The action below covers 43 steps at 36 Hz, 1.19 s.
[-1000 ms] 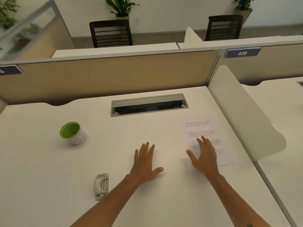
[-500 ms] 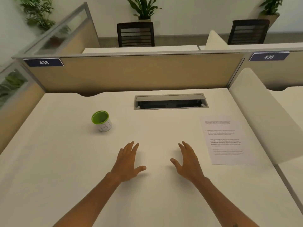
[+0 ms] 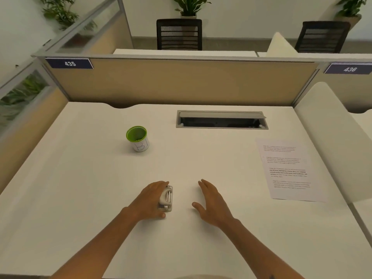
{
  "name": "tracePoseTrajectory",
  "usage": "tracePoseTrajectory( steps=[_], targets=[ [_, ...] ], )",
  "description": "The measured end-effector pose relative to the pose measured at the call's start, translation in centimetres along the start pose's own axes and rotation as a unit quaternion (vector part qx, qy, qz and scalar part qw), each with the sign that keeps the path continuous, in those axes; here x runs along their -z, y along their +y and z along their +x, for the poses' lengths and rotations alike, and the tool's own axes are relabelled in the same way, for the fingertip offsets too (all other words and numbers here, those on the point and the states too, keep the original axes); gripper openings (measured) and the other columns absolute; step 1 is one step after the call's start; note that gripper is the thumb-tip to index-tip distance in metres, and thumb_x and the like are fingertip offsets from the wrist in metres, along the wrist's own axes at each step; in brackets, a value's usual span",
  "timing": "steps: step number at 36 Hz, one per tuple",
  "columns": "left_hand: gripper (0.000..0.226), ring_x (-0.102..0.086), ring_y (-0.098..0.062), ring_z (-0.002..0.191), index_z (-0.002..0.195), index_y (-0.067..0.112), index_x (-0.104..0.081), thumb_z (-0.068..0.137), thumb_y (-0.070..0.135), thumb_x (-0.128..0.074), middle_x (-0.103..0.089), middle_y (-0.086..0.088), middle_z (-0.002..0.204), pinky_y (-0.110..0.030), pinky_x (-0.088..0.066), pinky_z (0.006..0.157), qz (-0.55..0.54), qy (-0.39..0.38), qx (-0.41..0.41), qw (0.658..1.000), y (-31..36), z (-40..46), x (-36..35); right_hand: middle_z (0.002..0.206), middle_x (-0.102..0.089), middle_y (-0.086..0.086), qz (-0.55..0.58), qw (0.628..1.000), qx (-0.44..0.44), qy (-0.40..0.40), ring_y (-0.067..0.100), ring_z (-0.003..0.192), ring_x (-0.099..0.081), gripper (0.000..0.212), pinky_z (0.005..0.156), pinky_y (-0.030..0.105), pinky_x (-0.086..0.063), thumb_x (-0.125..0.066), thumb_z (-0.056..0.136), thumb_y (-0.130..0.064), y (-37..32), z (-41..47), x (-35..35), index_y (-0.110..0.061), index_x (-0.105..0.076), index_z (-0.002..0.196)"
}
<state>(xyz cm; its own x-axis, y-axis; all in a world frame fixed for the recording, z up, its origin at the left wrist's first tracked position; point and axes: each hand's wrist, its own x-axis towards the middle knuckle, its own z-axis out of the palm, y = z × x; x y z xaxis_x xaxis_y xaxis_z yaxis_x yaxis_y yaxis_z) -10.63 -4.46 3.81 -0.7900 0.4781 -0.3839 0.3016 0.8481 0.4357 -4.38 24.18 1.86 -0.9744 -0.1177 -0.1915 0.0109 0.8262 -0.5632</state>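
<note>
A small white hole punch (image 3: 167,198) lies on the white desk (image 3: 90,188) near the front middle. My left hand (image 3: 150,200) is curled round its left side, fingers over the far end and thumb at the near end. My right hand (image 3: 213,204) hovers just right of it with straight, relaxed fingers and holds nothing. A printed sheet of paper (image 3: 287,170) lies flat at the right of the desk. A white cup with a green rim and inside (image 3: 137,138) stands upright at the back left.
An open cable tray (image 3: 221,119) is set into the desk at the back. A beige partition (image 3: 181,81) closes the far edge. A white curved divider (image 3: 330,137) borders the right side. Chairs and plants stand beyond.
My left hand has taken hold of the hole punch, which was out of sight half a second ago. My right hand left the paper earlier and now sits near the middle. The view shifted left.
</note>
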Motion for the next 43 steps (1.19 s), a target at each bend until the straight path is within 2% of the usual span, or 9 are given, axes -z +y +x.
tracePoseTrajectory(
  steps=[6,12,16,20,25,30,34,38,43],
  targets=[
    [0.124,-0.033,-0.02,0.154,0.17,0.024,-0.015,0.072,0.037,-0.09,-0.033,0.006,0.166,-0.028,-0.029,0.124,-0.025,-0.002,-0.01,1.0,-0.6,-0.2,-0.1,0.176,-0.021,0.001,0.002,1.0,0.0,-0.001,0.018,0.163,-0.019,0.082,0.132,0.035,-0.023,-0.062,0.101,-0.046,-1.2,-0.4,-1.2,-0.016,-0.025,0.168],
    [0.128,-0.036,-0.018,0.149,0.17,0.034,-0.007,0.072,0.03,-0.088,-0.04,0.004,0.16,-0.033,-0.037,0.122,-0.101,-0.001,-0.003,0.995,-0.8,-0.5,0.1,0.175,-0.024,0.001,0.006,1.0,-0.008,0.004,0.018,0.163,-0.02,0.08,0.131,0.034,-0.023,-0.062,0.102,-0.045,-1.8,-1.0,-2.1,-0.015,-0.026,0.167],
    [0.127,-0.037,-0.016,0.148,0.169,0.037,-0.006,0.073,0.028,-0.089,-0.041,0.008,0.157,-0.036,-0.037,0.123,-0.139,0.01,-0.008,0.99,-1.6,-1.0,0.0,0.174,-0.027,0.001,0.003,1.0,-0.011,0.01,0.018,0.162,-0.023,0.078,0.131,0.032,-0.023,-0.062,0.102,-0.045,-2.3,-1.3,-2.6,-0.015,-0.028,0.167],
    [0.128,-0.039,-0.012,0.144,0.168,0.04,-0.006,0.074,0.023,-0.091,-0.04,0.012,0.153,-0.033,-0.037,0.122,-0.171,0.023,-0.005,0.985,-3.3,-1.7,0.0,0.172,-0.03,0.002,0.002,1.0,-0.015,0.017,0.019,0.16,-0.026,0.077,0.131,0.031,-0.022,-0.062,0.102,-0.044,-2.8,-1.4,-3.0,-0.015,-0.031,0.166],
    [0.126,-0.041,-0.013,0.141,0.165,0.047,-0.008,0.071,0.022,-0.089,-0.042,0.013,0.15,-0.029,-0.037,0.117,-0.183,0.037,-0.002,0.982,-5.9,-2.9,0.7,0.17,-0.035,0.004,-0.008,1.0,-0.01,0.021,0.023,0.158,-0.031,0.075,0.131,0.036,-0.025,-0.063,0.101,-0.043,-3.8,-1.4,-3.4,-0.013,-0.035,0.164],
    [0.124,-0.043,-0.015,0.139,0.165,0.045,-0.011,0.071,0.021,-0.088,-0.044,0.011,0.149,-0.036,-0.039,0.119,-0.183,0.054,0.011,0.982,-9.3,-4.4,1.7,0.166,-0.041,0.004,-0.02,1.0,-0.003,0.023,0.024,0.155,-0.036,0.072,0.129,0.044,-0.027,-0.065,0.1,-0.042,-4.7,-1.2,-4.0,-0.013,-0.041,0.161],
    [0.125,-0.044,-0.013,0.137,0.164,0.047,-0.011,0.07,0.021,-0.088,-0.045,0.012,0.148,-0.037,-0.039,0.119,-0.178,0.062,0.016,0.982,-11.9,-5.3,2.6,0.159,-0.05,0.005,-0.026,0.999,-0.003,0.035,0.026,0.149,-0.045,0.069,0.126,0.046,-0.032,-0.07,0.097,-0.04,-5.4,-0.9,-4.6,-0.013,-0.05,0.157],
    [0.127,-0.044,-0.015,0.138,0.164,0.047,-0.012,0.068,0.019,-0.09,-0.045,0.012,0.147,-0.037,-0.038,0.121,-0.177,0.063,0.018,0.982,-14.3,-6.0,3.5,0.146,-0.061,0.006,-0.023,0.998,-0.004,0.052,0.029,0.137,-0.056,0.063,0.118,0.042,-0.042,-0.076,0.093,-0.036,-6.2,-0.4,-5.2,-0.01,-0.06,0.147],
    [0.129,-0.047,-0.02,0.14,0.164,0.044,-0.013,0.066,0.017,-0.092,-0.046,0.009,0.147,-0.045,-0.039,0.123,-0.182,0.058,0.022,0.981,-16.8,-6.7,4.4,0.136,-0.068,0.008,-0.03,0.998,-0.002,0.063,0.032,0.128,-0.062,0.055,0.109,0.044,-0.048,-0.079,0.091,-0.032,-7.8,0.6,-5.9,-0.01,-0.068,0.14]
  ],
)
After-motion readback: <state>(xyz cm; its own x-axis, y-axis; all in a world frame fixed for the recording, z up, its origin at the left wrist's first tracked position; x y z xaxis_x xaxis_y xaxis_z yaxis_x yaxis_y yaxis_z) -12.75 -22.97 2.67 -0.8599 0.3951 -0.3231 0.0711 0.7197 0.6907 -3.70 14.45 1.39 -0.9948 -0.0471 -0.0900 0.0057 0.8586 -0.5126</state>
